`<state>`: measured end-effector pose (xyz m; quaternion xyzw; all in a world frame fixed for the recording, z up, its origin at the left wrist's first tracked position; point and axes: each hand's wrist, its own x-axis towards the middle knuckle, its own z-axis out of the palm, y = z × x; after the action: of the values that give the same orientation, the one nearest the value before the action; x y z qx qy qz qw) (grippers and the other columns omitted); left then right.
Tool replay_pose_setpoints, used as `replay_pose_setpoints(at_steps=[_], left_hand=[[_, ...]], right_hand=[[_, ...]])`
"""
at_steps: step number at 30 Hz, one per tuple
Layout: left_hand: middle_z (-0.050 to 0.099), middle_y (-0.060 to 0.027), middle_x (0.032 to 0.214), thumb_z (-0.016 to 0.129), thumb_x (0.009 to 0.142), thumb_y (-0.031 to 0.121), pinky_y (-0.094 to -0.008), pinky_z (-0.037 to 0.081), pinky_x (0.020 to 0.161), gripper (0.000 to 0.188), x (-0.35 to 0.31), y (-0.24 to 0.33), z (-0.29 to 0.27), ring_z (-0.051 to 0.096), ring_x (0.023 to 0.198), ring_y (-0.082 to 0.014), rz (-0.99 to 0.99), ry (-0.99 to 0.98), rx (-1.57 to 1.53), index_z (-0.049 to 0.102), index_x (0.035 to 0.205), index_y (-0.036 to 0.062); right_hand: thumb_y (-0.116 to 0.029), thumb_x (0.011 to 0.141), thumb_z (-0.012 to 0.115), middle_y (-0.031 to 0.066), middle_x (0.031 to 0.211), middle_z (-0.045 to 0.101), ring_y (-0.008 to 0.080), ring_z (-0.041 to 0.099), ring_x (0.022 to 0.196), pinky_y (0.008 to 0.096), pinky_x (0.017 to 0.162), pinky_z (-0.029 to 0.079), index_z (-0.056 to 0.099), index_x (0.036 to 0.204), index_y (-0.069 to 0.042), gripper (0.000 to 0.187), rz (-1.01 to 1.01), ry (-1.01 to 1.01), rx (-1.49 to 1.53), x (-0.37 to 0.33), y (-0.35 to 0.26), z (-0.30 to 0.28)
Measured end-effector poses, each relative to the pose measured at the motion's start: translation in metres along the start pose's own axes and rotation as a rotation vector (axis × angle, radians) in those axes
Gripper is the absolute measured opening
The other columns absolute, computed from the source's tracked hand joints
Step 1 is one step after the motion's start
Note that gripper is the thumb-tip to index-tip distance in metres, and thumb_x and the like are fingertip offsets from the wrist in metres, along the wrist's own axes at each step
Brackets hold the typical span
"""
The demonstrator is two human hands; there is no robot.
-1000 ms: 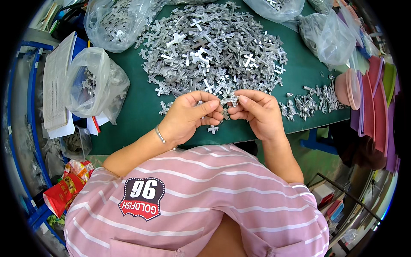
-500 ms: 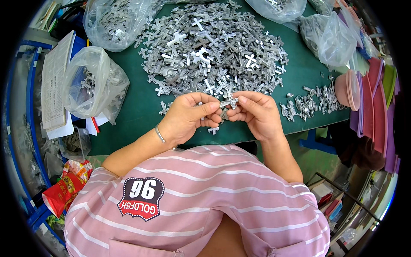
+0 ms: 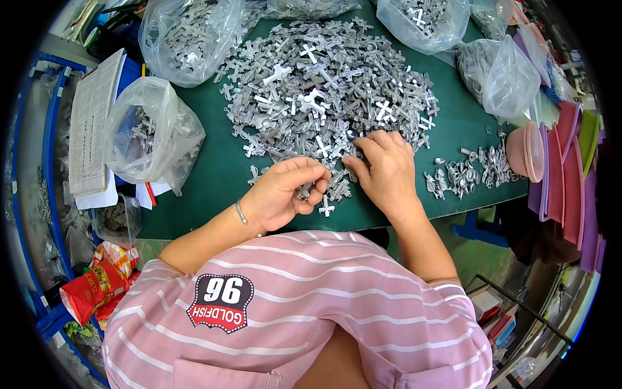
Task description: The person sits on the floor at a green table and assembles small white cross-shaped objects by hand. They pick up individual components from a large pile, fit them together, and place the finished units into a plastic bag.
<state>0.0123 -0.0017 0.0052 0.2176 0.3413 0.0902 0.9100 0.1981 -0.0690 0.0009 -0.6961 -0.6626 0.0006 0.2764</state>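
A heap of small silver metal crosses (image 3: 311, 91) covers the middle of the green table. At its near edge my left hand (image 3: 278, 194) is closed, fingers curled round small silver metal pieces (image 3: 303, 190) that show in part below the thumb. My right hand (image 3: 389, 168) rests at the near right edge of the heap, its thumb and forefinger apart and fingertips among the crosses. Whether its fingertips touch one piece is hidden. Between the hands lie several loose pieces (image 3: 339, 187), with a single cross (image 3: 326, 207) nearest me.
Clear plastic bags of metal parts stand at the left (image 3: 139, 129), back left (image 3: 188, 45), back right (image 3: 424, 19) and right (image 3: 499, 74). Sorted metal pieces (image 3: 463, 175) lie right, beside a pink cup (image 3: 525, 152). Papers (image 3: 91, 129) stand at the left edge.
The hands have parted from the piece they both held. My right hand has gone forward to the heap; my left has lowered slightly, keeping metal pieces in its fingers. The view shifted slightly.
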Motion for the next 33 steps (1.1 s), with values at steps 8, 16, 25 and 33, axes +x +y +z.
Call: replay_pose_setpoints(at_steps=[8, 16, 25, 33], left_hand=[[0.057, -0.0062, 0.086, 0.055, 0.088, 0.014, -0.0229, 0.044, 0.054, 0.017, 0.000, -0.001, 0.011, 0.053, 0.069, -0.0114, 0.101, 0.054, 0.081, 0.055, 0.100, 0.0015], [0.061, -0.0074, 0.084, 0.057, 0.087, 0.014, -0.0236, 0.047, 0.057, 0.015, 0.001, -0.002, 0.008, 0.056, 0.068, -0.0112, 0.209, 0.051, 0.107, 0.057, 0.096, 0.0017], [0.060, -0.0069, 0.082, 0.056, 0.088, 0.013, -0.0233, 0.046, 0.055, 0.013, 0.002, -0.005, 0.004, 0.056, 0.066, -0.0115, 0.213, 0.049, 0.121, 0.057, 0.093, 0.0011], [0.055, -0.0068, 0.078, 0.048, 0.091, 0.022, -0.0198, 0.035, 0.039, 0.022, -0.005, 0.000, 0.002, 0.049, 0.056, -0.0100, 0.021, 0.023, 0.002, 0.055, 0.091, 0.0007]], right_hand=[[0.001, 0.072, 0.066, 0.0095, 0.078, 0.061, 0.0211, 0.059, 0.069, 0.0286, 0.059, 0.046, 0.065, 0.083, -0.001, 0.011, 0.209, 0.061, 0.663, -0.005, -0.003, -0.006], [0.007, 0.080, 0.059, 0.0117, 0.093, 0.061, 0.0168, 0.062, 0.084, 0.0260, 0.074, 0.053, 0.057, 0.097, 0.005, 0.018, 0.511, -0.058, 1.348, -0.022, -0.013, -0.004], [0.007, 0.078, 0.061, 0.0122, 0.094, 0.061, 0.0165, 0.062, 0.082, 0.0278, 0.075, 0.052, 0.055, 0.098, 0.006, 0.021, 0.475, 0.020, 1.306, -0.024, -0.019, -0.003], [0.000, 0.068, 0.069, 0.0117, 0.082, 0.062, 0.0275, 0.059, 0.075, 0.0340, 0.067, 0.047, 0.061, 0.082, 0.000, 0.016, -0.184, 0.062, 0.585, -0.008, -0.020, -0.004]])
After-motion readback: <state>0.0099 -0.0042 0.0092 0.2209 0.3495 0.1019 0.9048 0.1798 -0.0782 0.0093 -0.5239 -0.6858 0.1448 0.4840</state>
